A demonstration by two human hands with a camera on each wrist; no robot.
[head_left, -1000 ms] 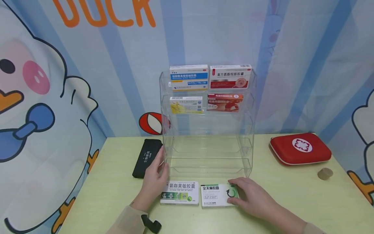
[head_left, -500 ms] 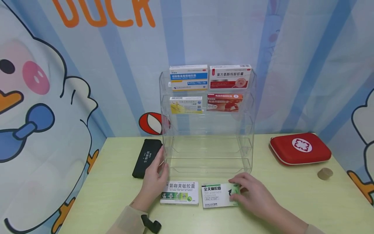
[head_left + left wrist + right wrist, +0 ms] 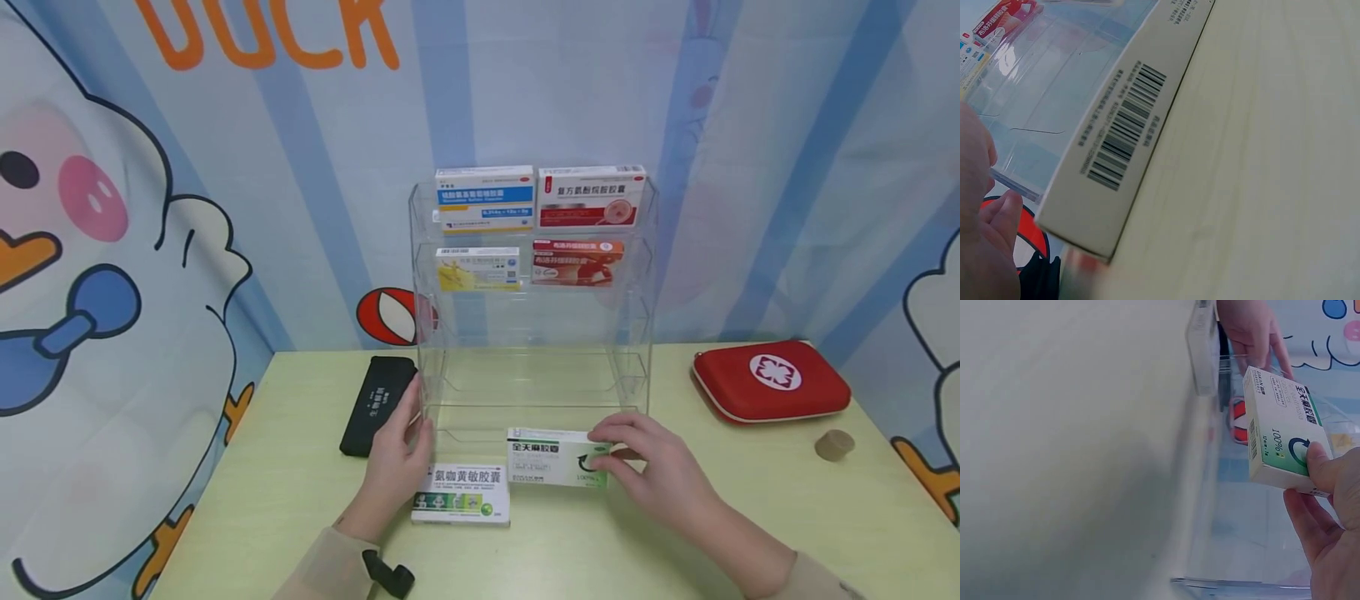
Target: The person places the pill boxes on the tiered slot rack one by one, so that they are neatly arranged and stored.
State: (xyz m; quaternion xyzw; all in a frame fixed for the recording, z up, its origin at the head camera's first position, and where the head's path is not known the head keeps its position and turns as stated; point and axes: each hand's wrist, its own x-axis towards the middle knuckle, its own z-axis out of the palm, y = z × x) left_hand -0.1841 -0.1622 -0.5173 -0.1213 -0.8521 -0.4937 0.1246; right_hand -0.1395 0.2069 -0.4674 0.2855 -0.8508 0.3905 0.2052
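My right hand (image 3: 660, 467) pinches a white-and-green medicine box (image 3: 555, 458) by its right end, thumb in front. The box is tilted up off the table, before the bottom tier of a clear acrylic display rack (image 3: 536, 408). My left hand (image 3: 397, 458) holds the rack's lower left side; in the left wrist view its thumb and fingers (image 3: 1005, 215) lie about the rack's edge. Another white medicine box (image 3: 461, 496) with a green band lies flat on the table beside the left hand. Its barcode side (image 3: 1113, 137) fills the middle of the left wrist view.
Higher in the rack stand a blue-and-white box (image 3: 485, 200), a red-and-white box (image 3: 591, 198), a yellow box (image 3: 480, 271) and a red box (image 3: 577, 264). A black pouch (image 3: 375, 408) lies left; a red case (image 3: 772, 383) and small brown cylinder (image 3: 835, 446) lie right.
My right hand has lifted the white-and-green medicine box from the table, tilting it up and moving it toward the rack. The left hand has stayed at the rack's side.
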